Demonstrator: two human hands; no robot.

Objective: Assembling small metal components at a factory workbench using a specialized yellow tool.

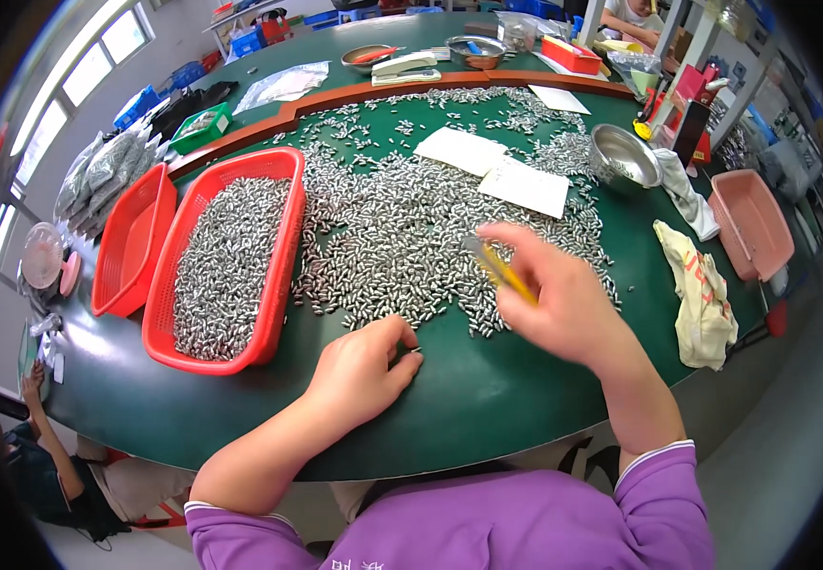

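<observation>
My right fingers (526,241) gripped the yellow tool (509,275), likely light, stiff, by its body; my left fingers (393,330) I couldn't read.

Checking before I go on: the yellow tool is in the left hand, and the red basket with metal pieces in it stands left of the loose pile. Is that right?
Not quite: the head view shows the yellow tool in the right hand, not the left hand. The red basket with metal pieces does stand left of the loose pile.
</observation>
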